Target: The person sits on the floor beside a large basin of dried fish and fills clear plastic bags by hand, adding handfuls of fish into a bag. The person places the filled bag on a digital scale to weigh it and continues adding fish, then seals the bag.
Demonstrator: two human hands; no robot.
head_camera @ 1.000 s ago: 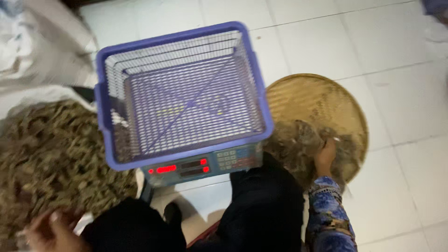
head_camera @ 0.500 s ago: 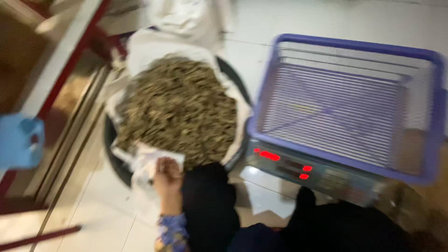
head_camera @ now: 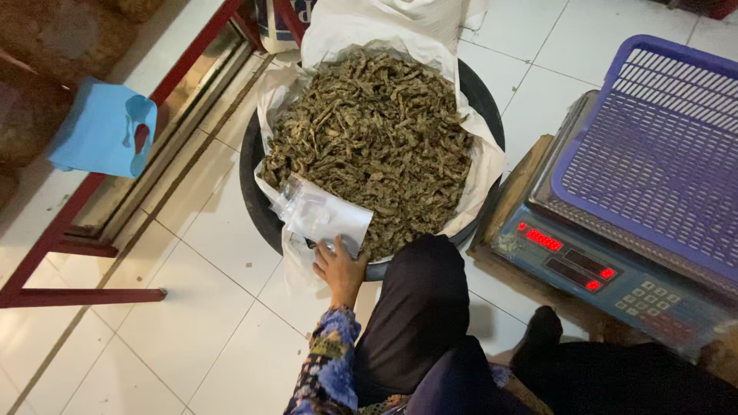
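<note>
**A:** What are we holding?

**B:** Our left hand (head_camera: 338, 269) is pinching a small clear bag (head_camera: 327, 215) by its lower edge. The bag sticks up just past our fingers and lies on the rim of the black tub (head_camera: 257, 207).

**A:** What is past the bag?

**B:** A big heap of dried green-brown bits (head_camera: 377, 138). It fills a white sack (head_camera: 369, 27) that lines the tub. The bag touches the near edge of the heap.

**A:** And our other hand?

**B:** We can't see our right hand at all.

**A:** What is off to the right of the hand?

**B:** A scale (head_camera: 592, 269) with red lights on its front, near the tub. A purple basket (head_camera: 661, 154) sits on top of it.

**A:** And to the left?

**B:** White floor tiles (head_camera: 192, 307), then a red metal frame (head_camera: 84, 296). A blue thing (head_camera: 104, 134) sits well apart from us, past the frame.

**A:** What is right under the hand?

**B:** Our flowery sleeve (head_camera: 327, 365), and our dark knee (head_camera: 419, 307) just beside it.
</note>
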